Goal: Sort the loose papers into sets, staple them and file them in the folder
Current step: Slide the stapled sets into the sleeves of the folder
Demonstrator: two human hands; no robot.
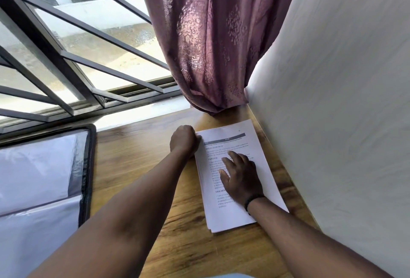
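Head view shows a stack of printed papers (235,180) lying flat on the wooden worktop (137,158), at its right side, close to the white wall (343,100). The right hand (240,179) rests on the top sheet with fingers spread and straight, pressing it down; a dark band circles its wrist. The left hand (185,141) is curled into a fist at the stack's far left corner; whether it grips anything there I cannot tell. At the near left lies an open folder (87,166) with a dark zip edge and clear sleeves holding white sheets. A mauve patterned curtain (213,40) hangs at the far edge beside a barred window (66,55).
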